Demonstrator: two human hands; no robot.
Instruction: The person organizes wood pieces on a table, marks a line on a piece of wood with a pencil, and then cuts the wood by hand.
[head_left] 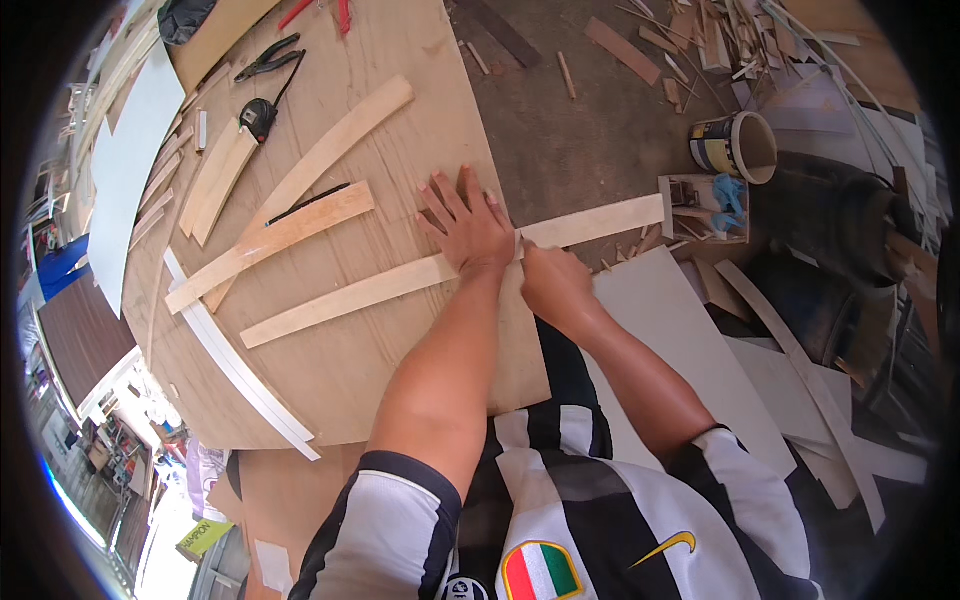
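Note:
My left hand [470,225] lies flat with fingers spread, pressing on a long pale wood strip [350,295] near the right edge of the plywood board [410,370]. The strip reaches past that edge to the right. Just right of it, my right hand [555,280] is closed at the strip, on something I cannot make out. Two more strips [350,125] [270,240] lie crossed to the left, with a thin dark marker or pencil [305,205] beside them.
Black pliers [268,62], a tape measure [257,120], short slats [218,180] and a white curved strip [240,360] lie on the board. To the right are wood offcuts [620,50], a bucket [755,147], a small box [700,205] and white panels [680,350].

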